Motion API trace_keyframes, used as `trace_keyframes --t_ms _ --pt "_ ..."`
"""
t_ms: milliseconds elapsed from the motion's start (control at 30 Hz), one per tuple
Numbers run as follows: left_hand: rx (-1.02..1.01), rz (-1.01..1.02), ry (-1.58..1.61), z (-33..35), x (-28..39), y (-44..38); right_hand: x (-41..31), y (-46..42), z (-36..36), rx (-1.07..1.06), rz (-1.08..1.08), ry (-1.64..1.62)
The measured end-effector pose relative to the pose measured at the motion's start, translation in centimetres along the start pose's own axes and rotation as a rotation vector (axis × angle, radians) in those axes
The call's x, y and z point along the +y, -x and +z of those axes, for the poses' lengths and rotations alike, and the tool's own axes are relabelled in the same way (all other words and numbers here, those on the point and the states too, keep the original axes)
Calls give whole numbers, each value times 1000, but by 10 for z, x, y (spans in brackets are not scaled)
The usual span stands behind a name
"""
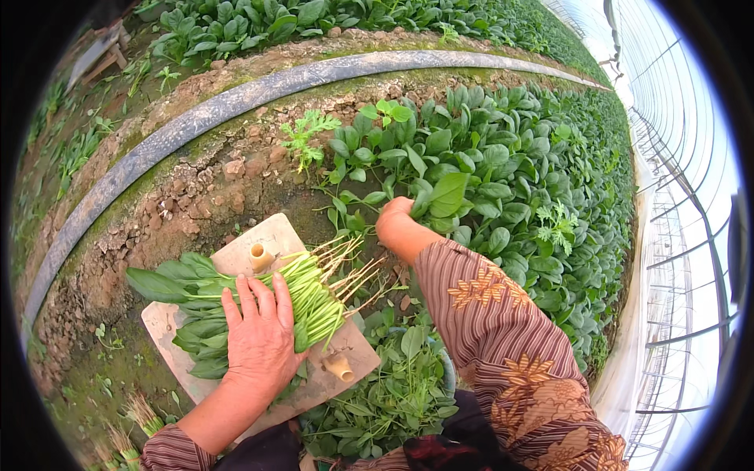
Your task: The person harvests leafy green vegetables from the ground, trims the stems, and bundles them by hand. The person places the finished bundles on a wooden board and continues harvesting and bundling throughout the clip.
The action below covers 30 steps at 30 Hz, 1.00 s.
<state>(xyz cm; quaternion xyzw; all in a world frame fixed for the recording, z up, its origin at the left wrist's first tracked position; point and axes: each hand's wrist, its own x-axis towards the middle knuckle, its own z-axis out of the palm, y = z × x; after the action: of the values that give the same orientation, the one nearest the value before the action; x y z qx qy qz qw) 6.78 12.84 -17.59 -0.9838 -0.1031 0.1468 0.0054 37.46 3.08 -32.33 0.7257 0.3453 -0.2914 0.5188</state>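
Note:
My left hand (259,332) lies flat with spread fingers on a bunch of cut spinach (309,294). Its leaves point left, and its pale stems and thin roots point up and right. Beneath the bunch is a worn flat board (177,347), with one short hollow peg (260,257) at the upper side and another hollow peg (339,368) at the lower right. My right hand (396,216) reaches into the edge of the growing spinach bed (500,159). Leaves hide its fingers, so whether they grip a plant cannot be seen. A large leaf (449,194) stands beside the wrist.
A tub (449,368) heaped with loose greens (389,377) stands below the board. Several tied bunches (141,415) lie on the soil at lower left. A dark flat hose (235,106) curves past the bed. Plastic sheeting and a hoop frame (686,235) rise at right.

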Motion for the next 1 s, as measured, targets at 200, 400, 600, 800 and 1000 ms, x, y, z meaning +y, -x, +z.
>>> trace_keyframes --t_ms 200,400,600,800,1000 --pt "-29 -36 34 -6 -4 1 70 79 3 272 -89 -351" --pt "-53 -7 205 -24 -8 -1 51 77 107 529 52 -589" --pt "111 36 210 -35 -18 0 45 107 127 593 -114 -732" --pt "320 185 379 -59 -1 7 46 192 117 732 -548 -1846" --pt "305 584 665 -98 34 19 30 322 109 811 -1033 -2322"
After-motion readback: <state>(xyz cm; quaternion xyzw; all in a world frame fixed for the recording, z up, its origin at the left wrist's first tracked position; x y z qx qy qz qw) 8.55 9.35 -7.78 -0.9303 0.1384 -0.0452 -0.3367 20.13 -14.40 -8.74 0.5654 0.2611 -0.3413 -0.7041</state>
